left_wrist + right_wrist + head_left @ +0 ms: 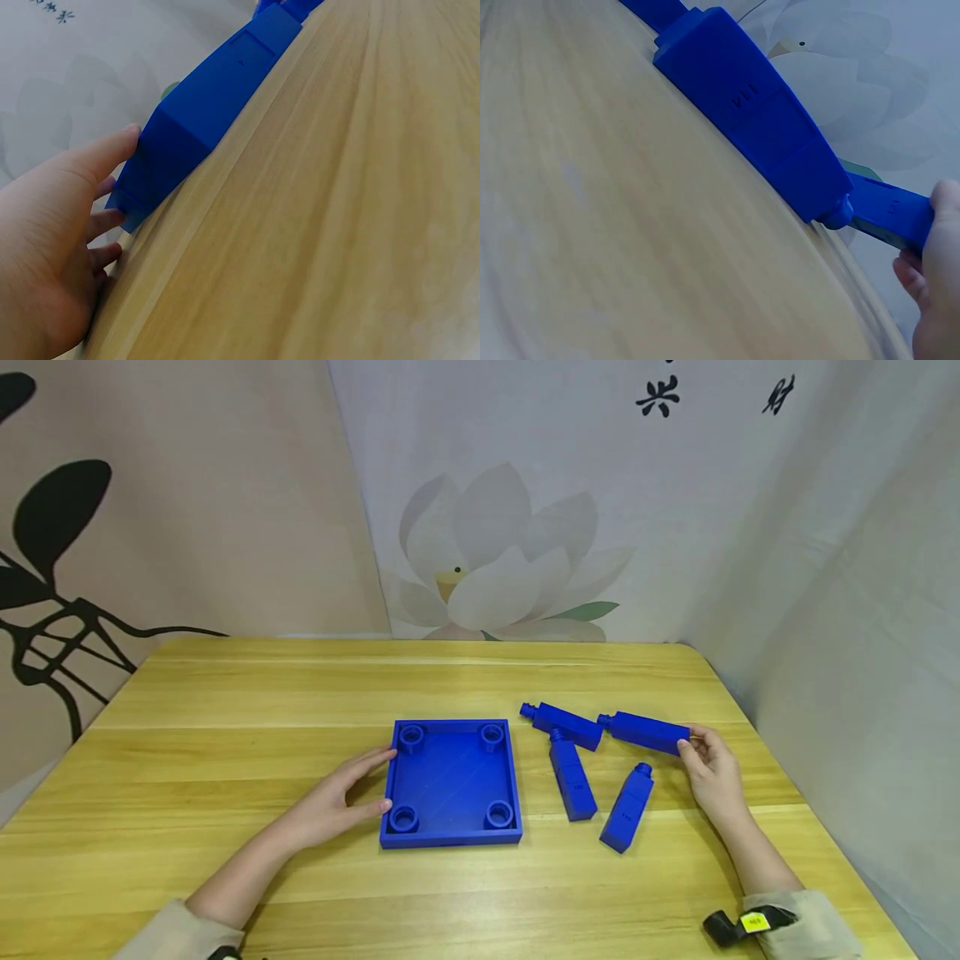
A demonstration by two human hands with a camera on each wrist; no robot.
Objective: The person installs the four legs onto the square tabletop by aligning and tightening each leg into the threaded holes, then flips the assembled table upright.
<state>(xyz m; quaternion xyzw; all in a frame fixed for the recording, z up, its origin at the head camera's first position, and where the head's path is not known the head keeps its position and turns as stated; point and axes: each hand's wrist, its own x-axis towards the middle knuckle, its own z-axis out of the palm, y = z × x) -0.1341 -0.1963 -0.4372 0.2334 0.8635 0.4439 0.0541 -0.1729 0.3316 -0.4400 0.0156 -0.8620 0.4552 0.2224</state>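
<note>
A blue square tabletop piece [453, 781] lies on the table, its rim and round corner sockets facing up. My left hand [326, 810] rests against its left edge, thumb and fingers spread apart; the left wrist view shows these fingertips at the edge of the blue piece [217, 90]. To the right, my right hand [716, 777] pinches the plain end of a blue square leg [647, 732], whose threaded tip points left. Three similar legs lie nearby: one [564, 725] behind, one [573, 781] in the middle and one [627, 810] nearer me.
The wooden table [262, 718] reaches a pale curtain [517, 552] with a printed flower at the back. Another curtain [862, 610] hangs along the right side. A black strap device [750, 925] sits on the right sleeve.
</note>
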